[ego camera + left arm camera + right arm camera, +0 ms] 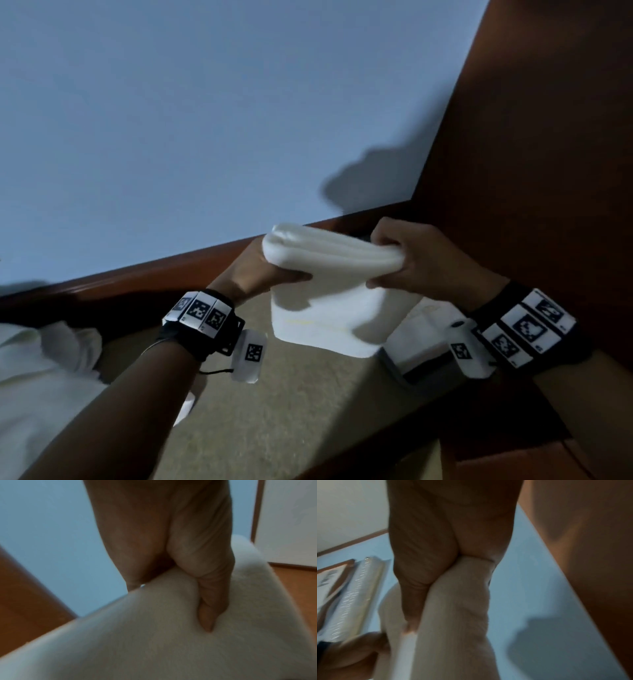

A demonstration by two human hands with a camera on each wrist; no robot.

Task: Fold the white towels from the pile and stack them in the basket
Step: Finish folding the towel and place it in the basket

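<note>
A folded white towel hangs in the air between my two hands, in front of a blue wall. My left hand grips its left end, thumb pressed into the cloth. Over at the right end, my right hand pinches the folded layers together. The lower half of the towel droops below both hands. A pile of white towels lies at the lower left. Under my right wrist shows a white basket with a grey rim, mostly hidden by the towel and wrist.
A blue wall fills the upper view, with a brown wooden skirting along its foot. A brown wooden panel stands at the right. Beige carpet covers the floor below my arms.
</note>
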